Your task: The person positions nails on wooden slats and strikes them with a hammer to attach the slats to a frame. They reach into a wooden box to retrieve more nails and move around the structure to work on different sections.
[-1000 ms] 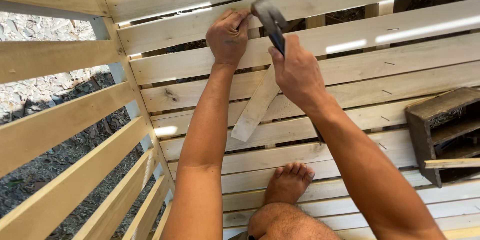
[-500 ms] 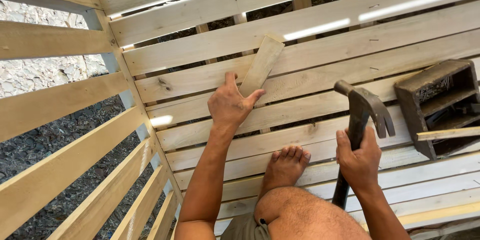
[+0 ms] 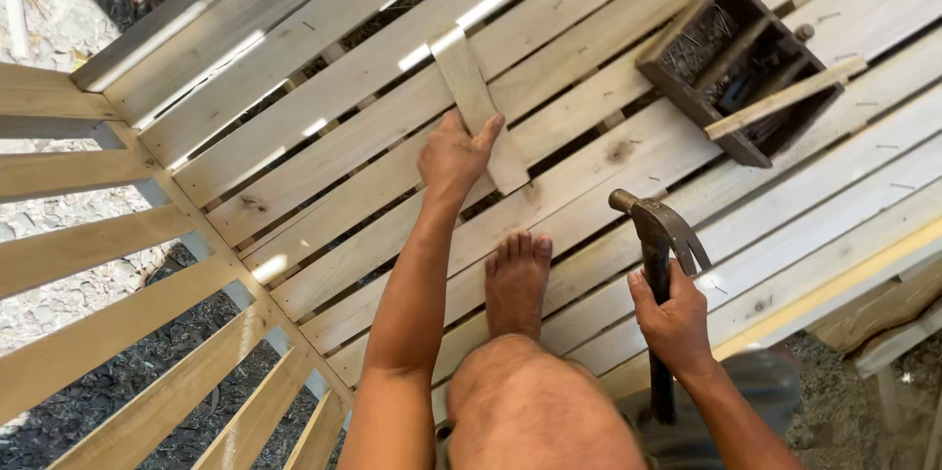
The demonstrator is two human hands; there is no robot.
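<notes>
My left hand [image 3: 453, 153] grips a short pale wooden slat [image 3: 479, 107] that lies across the boards of a slatted wooden floor [image 3: 324, 107]. My right hand [image 3: 669, 318] is closed around the handle of a claw hammer [image 3: 659, 235], held upright with its head above the boards, to the right of my bare foot [image 3: 516, 279]. My bent knee [image 3: 530, 411] fills the bottom centre.
A dark wooden box [image 3: 738, 68] with compartments holding nails stands at the upper right, a thin wood strip lying across it. A slatted side wall [image 3: 108, 333] rises at the left. Gravel and dark soil show beyond the structure.
The hammer came down from striking height to rest low at my right side. My left hand slid down the short slat and holds it. The view swung round over the floor.
</notes>
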